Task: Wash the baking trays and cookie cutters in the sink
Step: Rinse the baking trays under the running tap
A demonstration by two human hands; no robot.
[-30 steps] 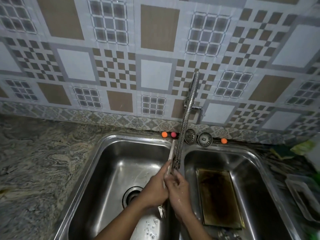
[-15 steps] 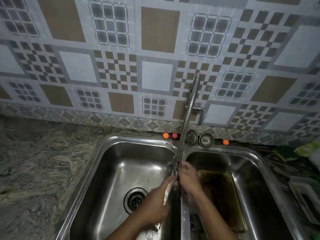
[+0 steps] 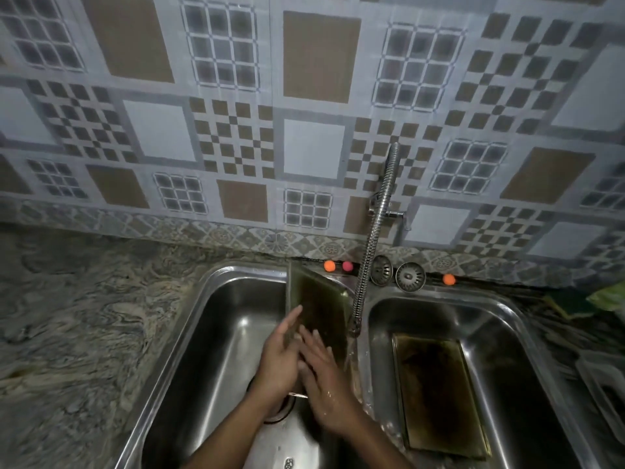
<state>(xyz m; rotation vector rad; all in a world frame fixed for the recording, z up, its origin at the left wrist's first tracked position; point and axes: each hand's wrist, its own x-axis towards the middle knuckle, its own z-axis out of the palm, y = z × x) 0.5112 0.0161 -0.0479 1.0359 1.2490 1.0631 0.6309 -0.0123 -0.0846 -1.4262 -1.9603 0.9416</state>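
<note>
Standing tilted in the left sink basin (image 3: 216, 333), a baking tray (image 3: 321, 309) is grasped by the left hand (image 3: 279, 360); the right hand (image 3: 324, 377) lies flat against it, fingers unclenched.

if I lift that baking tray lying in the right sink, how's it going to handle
The baking tray looks like thin rigid metal, so probably stiff and fairly light. It lies flat on the right basin floor, so its rim may be awkward to catch. Its dark surface looks greasy or wet, likely slippery.
</note>
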